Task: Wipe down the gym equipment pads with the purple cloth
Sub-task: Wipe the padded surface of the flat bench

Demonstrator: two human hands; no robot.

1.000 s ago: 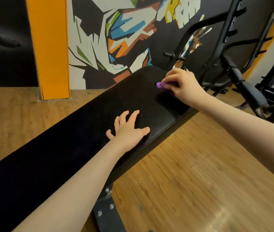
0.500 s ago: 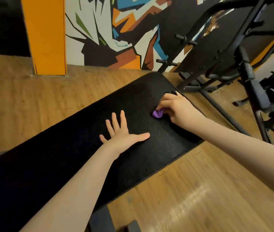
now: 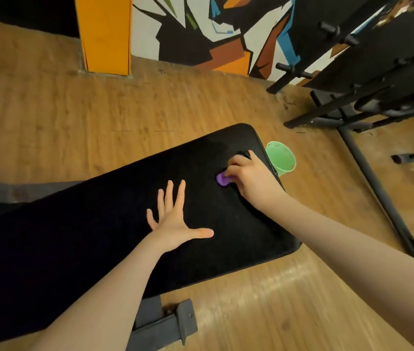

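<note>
A: What are the hands doing?

B: The left hand [image 3: 173, 224] lies flat on the black bench pad [image 3: 115, 224], fingers straight and spread, thumb stretched out to the right. It holds nothing. The right hand [image 3: 247, 177] has its fingers curled round the purple cloth [image 3: 222, 179] and presses it down on the pad.

A: Where on the surface is the cloth?

B: Near the far end of the pad, toward its right edge. Only a small bunched bit of purple shows at the left of the fingers; the rest is hidden under the hand. The left hand is nearer the person, apart from the cloth.

A: Anything else close by?

B: A green cup [image 3: 282, 158] stands on the wooden floor [image 3: 74, 117] just beside the pad's far right corner, behind the right hand. A grey metal bench frame [image 3: 165, 323] shows under the near edge of the pad. To the right stands a black equipment rack [image 3: 368, 102] with pegs and angled bars. At the back there is an orange pillar [image 3: 104, 34] and a painted wall mural [image 3: 213, 29].
</note>
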